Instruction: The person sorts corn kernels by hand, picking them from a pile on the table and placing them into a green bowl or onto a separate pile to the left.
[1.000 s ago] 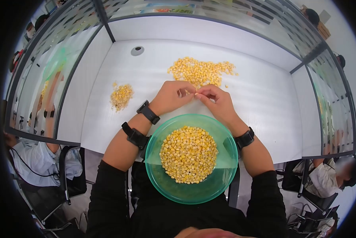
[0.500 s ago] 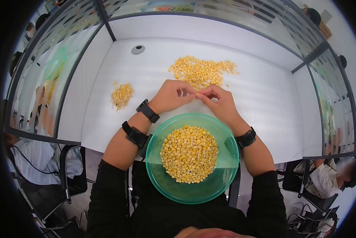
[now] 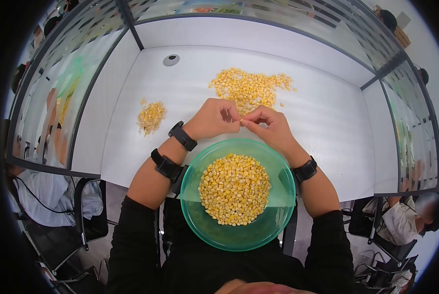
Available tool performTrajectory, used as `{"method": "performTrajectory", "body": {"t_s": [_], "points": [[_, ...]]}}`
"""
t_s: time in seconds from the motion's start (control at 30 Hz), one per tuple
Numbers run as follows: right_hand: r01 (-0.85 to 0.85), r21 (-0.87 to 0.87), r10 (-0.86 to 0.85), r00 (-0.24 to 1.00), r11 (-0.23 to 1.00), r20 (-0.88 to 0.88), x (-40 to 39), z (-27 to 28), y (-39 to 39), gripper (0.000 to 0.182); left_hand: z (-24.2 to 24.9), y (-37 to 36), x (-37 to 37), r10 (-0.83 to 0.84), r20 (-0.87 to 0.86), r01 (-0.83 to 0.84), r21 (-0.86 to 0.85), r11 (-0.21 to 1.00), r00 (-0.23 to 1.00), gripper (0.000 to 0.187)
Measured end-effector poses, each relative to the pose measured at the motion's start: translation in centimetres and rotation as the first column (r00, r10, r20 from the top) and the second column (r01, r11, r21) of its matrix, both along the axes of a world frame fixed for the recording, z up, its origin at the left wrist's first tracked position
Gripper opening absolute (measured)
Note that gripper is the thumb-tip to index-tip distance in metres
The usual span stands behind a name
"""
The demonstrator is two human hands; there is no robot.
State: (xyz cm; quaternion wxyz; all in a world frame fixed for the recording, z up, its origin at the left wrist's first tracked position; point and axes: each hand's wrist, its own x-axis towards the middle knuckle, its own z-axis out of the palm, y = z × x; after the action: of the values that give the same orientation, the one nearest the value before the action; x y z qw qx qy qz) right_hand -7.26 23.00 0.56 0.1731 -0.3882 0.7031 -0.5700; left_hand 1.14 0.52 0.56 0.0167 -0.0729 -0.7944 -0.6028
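Note:
My left hand (image 3: pixel 212 119) and my right hand (image 3: pixel 269 126) meet over the table, thumbs and forefingers pinched together. Between their fingertips is a small yellow corn kernel (image 3: pixel 242 121), partly covered by the fingers. Just beyond the hands spreads a loose pile of yellow corn kernels (image 3: pixel 249 88). Closer to my body, below both wrists, a translucent green bowl (image 3: pixel 209 234) holds a large heap of kernels (image 3: pixel 234 188). Off to the left lies a smaller pile of pale, crumbly corn bits (image 3: pixel 151 116).
The white table (image 3: pixel 327 142) has low white walls with glass panels (image 3: pixel 405 137) on top. A round grey cable grommet (image 3: pixel 171 60) sits at the back left. Other people sit on both sides, one at the right by a chair (image 3: pixel 400 220).
Both hands stay together over the table, with only slight shifts of the fingers around the kernel. The piles and the bowl look the same.

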Motion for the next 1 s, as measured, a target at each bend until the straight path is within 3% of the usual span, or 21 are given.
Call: {"method": "performTrajectory", "body": {"t_s": [0.37, 0.77, 0.87, 0.97, 1.0], "points": [[-0.029, 0.021, 0.027, 0.997, 0.999, 0.073, 0.7, 1.0, -0.1, 0.013, 0.0, 0.0, 0.1, -0.050, 0.010, 0.050, 0.058, 0.997, 0.999, 0.016], [-0.039, -0.006, 0.039, 0.997, 0.999, -0.067, 0.9, 1.2, 0.1, 0.009, 0.0, 0.0, 0.0, -0.123, 0.050, 0.112, 0.183, 0.977, 0.991, 0.015], [-0.037, -0.046, 0.036, 0.999, 0.998, -0.021, 0.6, 0.9, 0.3, 0.008, -0.6, -0.4, -0.3, -0.082, 0.041, 0.075, 0.146, 0.986, 0.996, 0.009], [-0.096, -0.241, 0.150, 0.965, 0.966, 0.217, -0.4, 0.5, 0.5, 0.009, 0.6, -0.9, -0.4, 0.005, 0.080, -0.019, 0.174, 0.984, 0.997, 0.012], [-0.173, -0.223, 0.232, 0.933, 0.959, 0.275, -0.8, 1.1, 1.0, 0.008, 1.2, -1.2, -0.3, 0.063, 0.038, -0.066, 0.090, 0.994, 0.997, 0.013]]}}
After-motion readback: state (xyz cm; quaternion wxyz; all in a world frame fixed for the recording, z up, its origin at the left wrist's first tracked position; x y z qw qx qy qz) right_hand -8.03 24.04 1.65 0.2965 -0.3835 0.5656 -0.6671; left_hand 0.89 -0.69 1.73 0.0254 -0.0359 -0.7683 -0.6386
